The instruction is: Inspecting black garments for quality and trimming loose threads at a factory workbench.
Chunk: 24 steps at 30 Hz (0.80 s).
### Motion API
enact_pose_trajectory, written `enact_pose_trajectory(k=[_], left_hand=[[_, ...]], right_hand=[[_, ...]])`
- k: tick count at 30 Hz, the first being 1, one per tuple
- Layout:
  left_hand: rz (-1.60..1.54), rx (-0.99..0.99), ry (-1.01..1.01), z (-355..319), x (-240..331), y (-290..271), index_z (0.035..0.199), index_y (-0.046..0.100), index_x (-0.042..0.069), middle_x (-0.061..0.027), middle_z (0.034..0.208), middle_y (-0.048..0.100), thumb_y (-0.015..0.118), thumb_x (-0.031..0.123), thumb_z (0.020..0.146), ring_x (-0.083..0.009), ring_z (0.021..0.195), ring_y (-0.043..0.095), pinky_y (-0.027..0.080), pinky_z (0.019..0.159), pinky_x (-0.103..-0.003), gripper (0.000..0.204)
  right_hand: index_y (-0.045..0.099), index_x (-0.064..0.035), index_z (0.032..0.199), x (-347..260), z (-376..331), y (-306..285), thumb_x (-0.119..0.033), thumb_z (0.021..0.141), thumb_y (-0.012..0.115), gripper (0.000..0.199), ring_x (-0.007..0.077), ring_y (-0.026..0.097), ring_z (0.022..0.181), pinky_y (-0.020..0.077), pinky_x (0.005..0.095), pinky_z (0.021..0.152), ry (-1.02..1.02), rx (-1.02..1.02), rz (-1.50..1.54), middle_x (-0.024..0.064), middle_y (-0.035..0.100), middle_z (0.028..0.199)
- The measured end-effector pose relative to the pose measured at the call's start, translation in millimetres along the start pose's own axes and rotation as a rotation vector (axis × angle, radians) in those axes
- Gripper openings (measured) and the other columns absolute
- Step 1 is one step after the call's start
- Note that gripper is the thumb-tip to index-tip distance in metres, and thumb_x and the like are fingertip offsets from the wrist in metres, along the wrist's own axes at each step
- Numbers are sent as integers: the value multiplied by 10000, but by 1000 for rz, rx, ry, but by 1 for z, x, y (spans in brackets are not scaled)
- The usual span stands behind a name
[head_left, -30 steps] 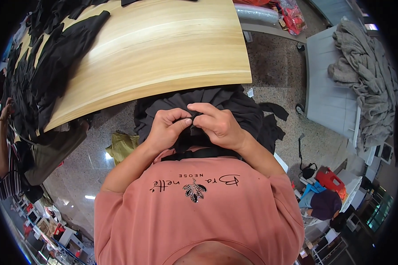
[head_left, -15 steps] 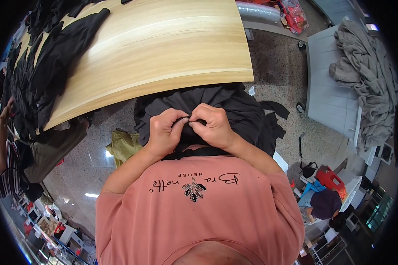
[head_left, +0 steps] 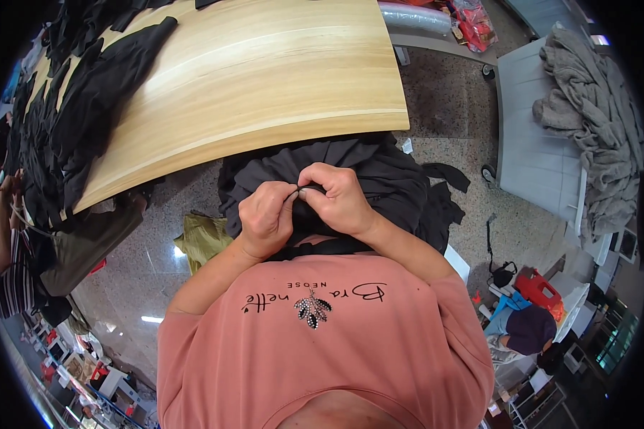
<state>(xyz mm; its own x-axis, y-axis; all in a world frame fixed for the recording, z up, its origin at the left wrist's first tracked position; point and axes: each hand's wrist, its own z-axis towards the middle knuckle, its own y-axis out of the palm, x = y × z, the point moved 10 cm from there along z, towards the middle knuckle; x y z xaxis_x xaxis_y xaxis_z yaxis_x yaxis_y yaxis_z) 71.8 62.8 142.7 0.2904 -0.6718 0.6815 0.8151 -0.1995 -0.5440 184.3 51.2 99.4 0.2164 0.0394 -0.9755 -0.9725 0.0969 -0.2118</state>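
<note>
Pinching black cloth between thumbs and forefingers: left hand and right hand both gripping, fingertips nearly touching. Main bulk lying bunched before body, partly under near edge of surface. Cloth probably handling soft, limp, light at pinch, heavier in bulk; thin edge seeming best hold. Dark garments lying at left; more room likely opening ahead than toward shirt.

Garment pile before table; cloth heap on cart, right.
</note>
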Motion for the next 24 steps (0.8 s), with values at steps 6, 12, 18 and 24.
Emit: enact_pose_trajectory(k=[6,12,18,24], left_hand=[[42,-2,80,-5,8,1,869,604,-17,-132,742,613,657,-85,715,-275,630,618,504,547,-323,176],[71,28,141,-3,10,-2,861,605,-16,-132,760,619,656,-87,704,-271,632,620,504,548,-317,179],[0,33,92,-2,13,-5,868,614,-8,-132,764,622,654,-72,722,-270,624,611,488,540,-311,165],[-182,-105,-79,5,4,9,883,610,-4,-129,744,611,650,-38,759,-279,620,602,473,536,-318,135]], right_hand=[[557,-13,764,-6,-3,1,-13,717,571,50,347,581,638,454,395,552,-41,41,-105,142,590,721],[563,-14,820,-18,-6,3,34,720,568,111,321,595,610,474,361,534,-140,151,-250,141,593,727],[546,-32,775,-25,-11,0,5,718,562,69,329,574,593,461,392,509,-196,101,-267,134,582,717],[564,-18,812,-49,-25,-18,69,667,597,172,298,556,543,448,349,479,-492,194,-207,118,545,689]])
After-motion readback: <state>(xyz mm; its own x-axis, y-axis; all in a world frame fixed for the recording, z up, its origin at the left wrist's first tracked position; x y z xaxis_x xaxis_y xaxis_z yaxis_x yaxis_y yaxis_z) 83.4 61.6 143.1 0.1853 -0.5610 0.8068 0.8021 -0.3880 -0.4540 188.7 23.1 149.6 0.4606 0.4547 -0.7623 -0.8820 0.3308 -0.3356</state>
